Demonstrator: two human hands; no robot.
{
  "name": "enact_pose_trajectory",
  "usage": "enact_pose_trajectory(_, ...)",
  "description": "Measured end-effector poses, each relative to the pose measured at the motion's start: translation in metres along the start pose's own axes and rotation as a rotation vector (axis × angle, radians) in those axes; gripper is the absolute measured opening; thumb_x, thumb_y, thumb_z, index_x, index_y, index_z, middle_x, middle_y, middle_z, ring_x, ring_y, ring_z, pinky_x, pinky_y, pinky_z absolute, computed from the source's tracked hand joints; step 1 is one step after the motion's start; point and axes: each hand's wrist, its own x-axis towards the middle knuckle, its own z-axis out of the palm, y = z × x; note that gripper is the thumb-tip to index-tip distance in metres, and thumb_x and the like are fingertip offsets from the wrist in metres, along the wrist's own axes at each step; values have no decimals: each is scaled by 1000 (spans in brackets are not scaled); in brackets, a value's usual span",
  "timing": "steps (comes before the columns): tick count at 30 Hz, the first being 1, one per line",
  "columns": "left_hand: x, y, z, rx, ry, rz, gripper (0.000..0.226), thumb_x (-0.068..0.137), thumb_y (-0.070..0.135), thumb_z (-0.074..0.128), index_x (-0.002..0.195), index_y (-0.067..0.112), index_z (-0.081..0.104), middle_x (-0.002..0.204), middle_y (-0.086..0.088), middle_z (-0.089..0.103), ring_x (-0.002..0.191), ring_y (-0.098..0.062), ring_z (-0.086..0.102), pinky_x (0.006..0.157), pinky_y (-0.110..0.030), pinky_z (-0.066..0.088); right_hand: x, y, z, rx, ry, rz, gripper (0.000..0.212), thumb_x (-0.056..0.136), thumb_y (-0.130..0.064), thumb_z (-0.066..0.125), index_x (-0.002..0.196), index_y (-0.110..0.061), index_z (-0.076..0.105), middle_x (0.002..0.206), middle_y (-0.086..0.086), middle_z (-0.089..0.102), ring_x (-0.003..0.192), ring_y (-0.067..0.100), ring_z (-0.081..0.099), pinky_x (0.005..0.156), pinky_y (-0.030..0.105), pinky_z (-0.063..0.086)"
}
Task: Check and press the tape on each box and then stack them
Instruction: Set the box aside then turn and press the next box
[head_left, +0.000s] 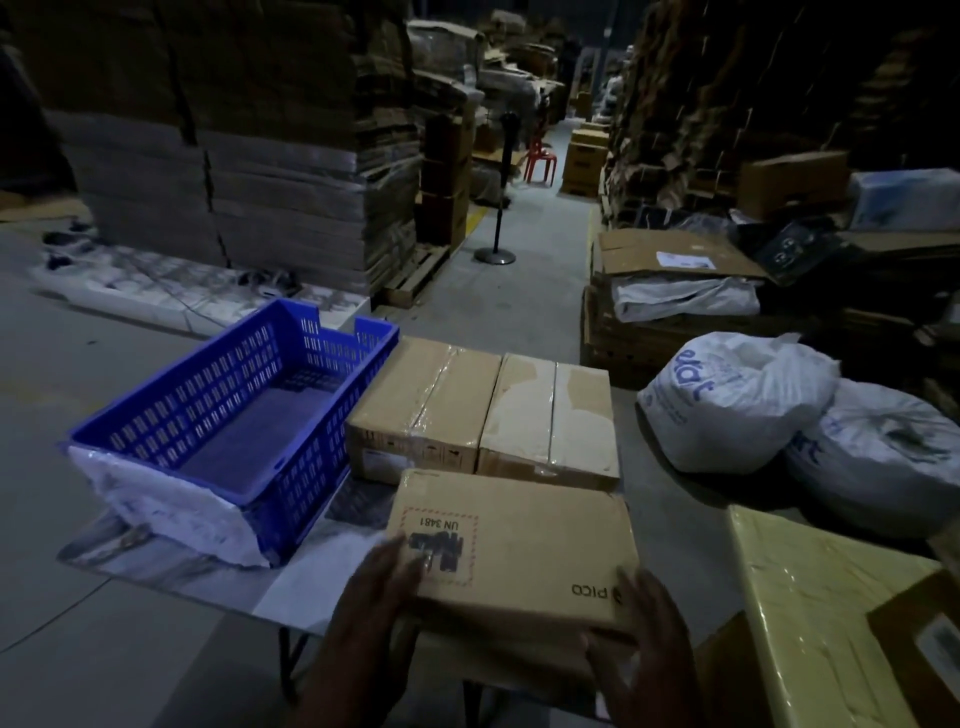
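Warehouse bench (171, 566) | your left hand (376, 597) and right hand (641, 631) grip near box (514, 545) at its sides | two taped boxes (483, 410) beyond | blue crate (234, 410) left

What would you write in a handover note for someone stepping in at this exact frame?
Left hand: on the near-left corner of the PICO box, over its UN 3481 label.
Right hand: grip on the near-right edge of that box.
Two taped boxes lie side by side behind it on the table, right of the blue crate.
Done: nothing stacked on the table.
Left: press tape on each, then stack.
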Motion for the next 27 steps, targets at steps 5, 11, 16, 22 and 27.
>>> enact_pose_trajectory(5,-25,9,-9,-348,50,-456,54,88,33,74,134,45,48,133,26,58,125,-6,57,96,-32,51,-21,-6,-6,596,-156,576,90,73,-26,93,148,-31,45,133,-3,59,125,23,57,96,33,49)
enact_pose_trajectory(11,-2,21,-33,-389,199,-442,32,98,26,64,129,30,61,123,19,65,112,3,60,89,-27,50,-22,-32,-19,568,-173,567,62,88,-36,78,144,-26,52,128,-2,63,112,15,61,77,15,44)
enact_pose_trajectory(16,23,21,-59,-398,265,-435,38,94,8,69,123,29,59,113,7,66,100,3,62,85,-24,53,-16,-39,-29,628,-160,531,47,90,-24,76,135,-22,61,119,-4,67,105,3,63,69,-2,44)
enact_pose_trajectory(22,46,12,-74,-501,-9,-500,48,95,11,66,140,24,55,124,10,61,110,-6,59,90,-27,46,-7,-29,-28,741,-150,555,43,91,-21,77,131,-27,64,126,-9,70,114,5,67,95,30,57)
enact_pose_trajectory(27,95,-14,-47,-349,-295,-395,48,90,7,68,127,36,57,113,15,61,101,-4,59,76,-20,44,-14,-18,4,719,-241,696,67,87,-22,82,146,-23,49,137,8,63,117,24,65,96,49,59)
